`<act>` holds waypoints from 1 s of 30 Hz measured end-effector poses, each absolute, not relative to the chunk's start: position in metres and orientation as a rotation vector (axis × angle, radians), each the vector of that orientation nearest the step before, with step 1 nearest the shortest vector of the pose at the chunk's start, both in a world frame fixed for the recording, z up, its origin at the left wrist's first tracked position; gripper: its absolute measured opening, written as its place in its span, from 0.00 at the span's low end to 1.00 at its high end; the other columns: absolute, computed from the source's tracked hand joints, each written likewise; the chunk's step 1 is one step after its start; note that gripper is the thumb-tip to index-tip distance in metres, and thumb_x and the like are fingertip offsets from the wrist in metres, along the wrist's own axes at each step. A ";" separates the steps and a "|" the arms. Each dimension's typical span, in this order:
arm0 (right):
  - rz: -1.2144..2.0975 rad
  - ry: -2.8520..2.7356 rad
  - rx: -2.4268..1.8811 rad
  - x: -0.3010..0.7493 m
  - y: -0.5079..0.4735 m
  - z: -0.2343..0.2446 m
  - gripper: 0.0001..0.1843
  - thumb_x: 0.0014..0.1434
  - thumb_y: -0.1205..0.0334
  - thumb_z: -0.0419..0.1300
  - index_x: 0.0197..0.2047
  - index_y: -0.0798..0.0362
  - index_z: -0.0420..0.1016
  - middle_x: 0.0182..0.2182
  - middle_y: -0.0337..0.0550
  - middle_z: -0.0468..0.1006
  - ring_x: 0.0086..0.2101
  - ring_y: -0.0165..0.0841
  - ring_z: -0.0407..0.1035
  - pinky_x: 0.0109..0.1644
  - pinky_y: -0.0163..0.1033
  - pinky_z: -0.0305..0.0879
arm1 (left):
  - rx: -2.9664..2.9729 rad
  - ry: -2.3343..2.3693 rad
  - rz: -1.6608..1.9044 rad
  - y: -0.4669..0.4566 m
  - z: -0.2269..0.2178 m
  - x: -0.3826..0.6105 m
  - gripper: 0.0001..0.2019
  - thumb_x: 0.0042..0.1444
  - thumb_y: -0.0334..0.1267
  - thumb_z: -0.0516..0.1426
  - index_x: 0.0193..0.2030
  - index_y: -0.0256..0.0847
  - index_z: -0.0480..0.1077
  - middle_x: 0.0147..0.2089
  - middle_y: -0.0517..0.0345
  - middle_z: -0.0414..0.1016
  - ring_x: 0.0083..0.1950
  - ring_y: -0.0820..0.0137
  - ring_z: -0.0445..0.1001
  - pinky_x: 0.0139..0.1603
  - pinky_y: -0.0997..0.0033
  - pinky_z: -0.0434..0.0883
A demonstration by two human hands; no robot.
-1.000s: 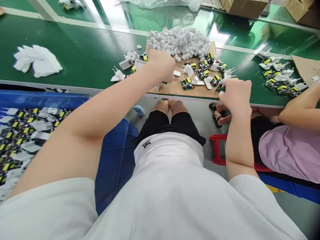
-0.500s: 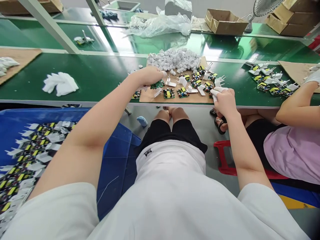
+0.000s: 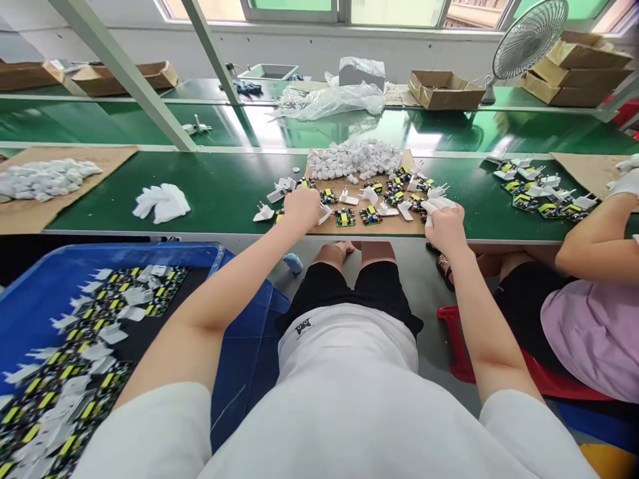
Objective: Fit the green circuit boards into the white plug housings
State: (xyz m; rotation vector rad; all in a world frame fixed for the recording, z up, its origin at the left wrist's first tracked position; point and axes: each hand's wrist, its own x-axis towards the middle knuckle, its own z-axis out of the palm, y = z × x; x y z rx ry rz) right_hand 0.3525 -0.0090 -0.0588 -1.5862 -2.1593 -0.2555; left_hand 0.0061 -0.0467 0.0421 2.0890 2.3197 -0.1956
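Note:
My left hand is closed, knuckles up, at the left edge of a cardboard sheet. Its fingertips are hidden beneath it, and a white plug piece lies just to its right. My right hand, with white covers on some fingers, is curled at the sheet's right edge beside circuit boards with white plug pieces. What either hand grips cannot be made out. Between the hands lie several circuit boards with yellow-topped parts and loose white plug pieces.
Small white parts are heaped behind the boards. A white glove lies left on the green bench. At lower left, a blue bin holds rows of boards. A co-worker's arm is at right, near more boards.
The view has tilted up, showing windows. My left hand has shifted left, and the green board seen under its fingers no longer shows there. My right hand stays at the right edge.

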 end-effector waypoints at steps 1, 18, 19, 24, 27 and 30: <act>-0.259 -2.158 -1.579 0.353 -0.011 -0.060 0.31 0.62 0.69 0.54 0.66 0.57 0.82 0.63 0.63 0.82 0.64 0.60 0.72 0.74 0.71 0.57 | 2.092 2.305 -0.185 -0.044 0.042 0.006 0.22 0.62 0.26 0.55 0.61 0.26 0.79 0.64 0.22 0.78 0.60 0.45 0.83 0.57 0.56 0.79; -0.197 -2.100 -1.259 0.321 -0.023 -0.027 0.22 0.73 0.62 0.54 0.63 0.49 0.83 0.61 0.57 0.84 0.66 0.56 0.74 0.74 0.71 0.65 | 1.964 2.294 0.078 -0.063 0.035 0.003 0.17 0.69 0.28 0.53 0.60 0.31 0.77 0.61 0.29 0.77 0.57 0.43 0.85 0.54 0.53 0.81; -0.154 -2.138 -1.190 0.302 -0.020 -0.016 0.22 0.74 0.62 0.54 0.64 0.49 0.82 0.61 0.57 0.84 0.65 0.55 0.75 0.74 0.68 0.67 | 1.967 2.276 0.089 -0.065 0.032 0.003 0.16 0.69 0.28 0.54 0.59 0.32 0.78 0.60 0.30 0.78 0.57 0.45 0.86 0.54 0.54 0.81; 0.025 -2.732 -0.946 0.204 0.025 0.032 0.23 0.72 0.64 0.57 0.66 0.52 0.80 0.60 0.58 0.85 0.60 0.53 0.78 0.71 0.60 0.65 | 2.004 2.172 0.205 -0.078 0.019 -0.004 0.17 0.70 0.25 0.54 0.59 0.35 0.80 0.61 0.34 0.81 0.63 0.51 0.84 0.64 0.58 0.79; -0.104 -3.116 -0.965 0.162 0.053 0.045 0.20 0.67 0.67 0.62 0.60 0.58 0.81 0.49 0.60 0.88 0.51 0.51 0.81 0.66 0.53 0.65 | 1.950 2.226 0.349 -0.097 0.015 -0.017 0.21 0.74 0.31 0.53 0.68 0.35 0.76 0.69 0.33 0.79 0.69 0.51 0.80 0.73 0.53 0.75; -0.201 -3.230 -0.838 0.141 0.066 0.046 0.11 0.62 0.71 0.64 0.48 0.58 0.82 0.41 0.59 0.88 0.47 0.51 0.82 0.60 0.48 0.65 | 1.722 2.353 0.678 -0.125 0.014 -0.043 0.20 0.73 0.36 0.56 0.68 0.41 0.78 0.70 0.40 0.80 0.73 0.53 0.77 0.77 0.53 0.73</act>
